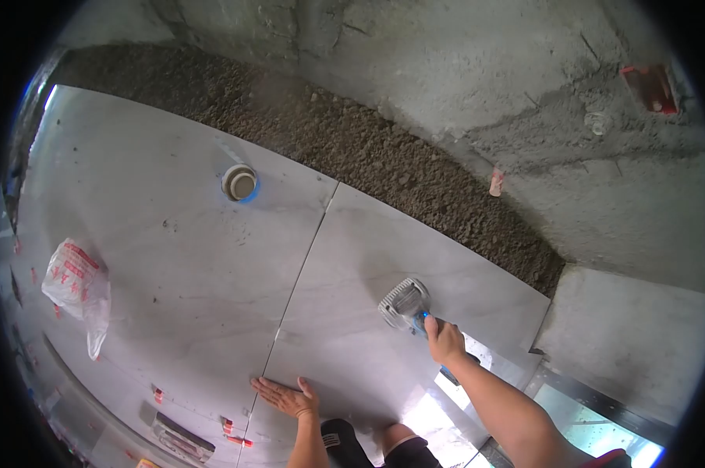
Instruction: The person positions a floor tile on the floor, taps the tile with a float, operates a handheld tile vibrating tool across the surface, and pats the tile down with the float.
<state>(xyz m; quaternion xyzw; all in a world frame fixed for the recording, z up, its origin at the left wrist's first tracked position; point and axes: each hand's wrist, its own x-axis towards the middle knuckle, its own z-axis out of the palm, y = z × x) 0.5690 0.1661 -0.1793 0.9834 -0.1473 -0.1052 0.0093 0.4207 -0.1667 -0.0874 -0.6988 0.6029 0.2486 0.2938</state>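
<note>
1. a blue-and-grey handheld power tool with a ribbed, rounded head [405,304] is held over the large, pale grey, marbled stone-look tile [368,242] right of the dark, narrow joint [294,285]; whether the head is pressed onto the surface cannot be told.
2. its handle is grasped by the bare right hand [444,341], with the fingers wrapped round it.
3. the tool's long axis is slanted: from the handle, at lower right, the head is pointed up and left, toward the upper stretch of the joint.
4. the bare left hand [288,398] is laid palm down and empty, fingers straight, thumb spread apart, fingertips reaching over the joint.
5. from the left hand, the tool is placed ahead and to the right, well apart; the right hand is the nearer.
6. beyond the tile's far edge, a brown, crumbly bedding strip [415,168] is left exposed.
</note>
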